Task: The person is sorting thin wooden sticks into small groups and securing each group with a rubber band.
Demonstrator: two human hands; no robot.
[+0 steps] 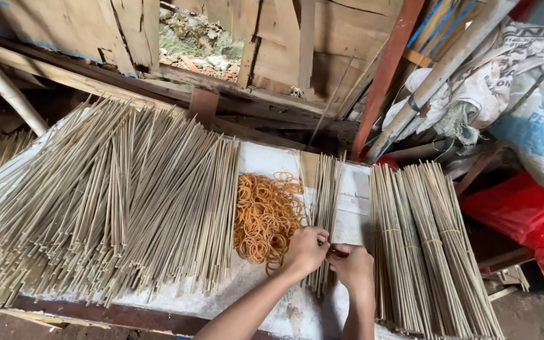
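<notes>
Lower centre of frame: left hand (pixel 305 249) and right hand (pixel 352 264) meet, knuckles nearly touching, over a small bundle of thin bamboo sticks (pixel 326 208). Left grip is curled shut on the bundle near its lower end. Right grip is pinched together on something small and dark red between the two hands; cannot tell what it is.

The small bundle lies on the white counter (pixel 266 157), long axis running from the lower edge toward the top of frame, nearly straight up-and-down in the picture, far ends pointing at the back wall.

No box or tray in view; things lie in loose heaps. Just left of the hands, a heap of orange rubber bands (pixel 266 217), touching the counter, between the small bundle and the big spread. Left half of frame: a wide loose spread of sticks (pixel 108 201), fanned, tips leaning toward upper right. Right of the hands: tied bundles (pixel 429 245), banded at mid-length, lying side by side, axes parallel to the held bundle, tilting slightly left at the top.

Upper right: white woven sacks (pixel 511 63) with dark print, slumped against poles; one has a blue patch. Below them, right edge, a red plastic bag (pixel 530 217). A rust-red post (pixel 385 69) slants up centre-right. Wooden planks (pixel 272 50) make the back wall.
</notes>
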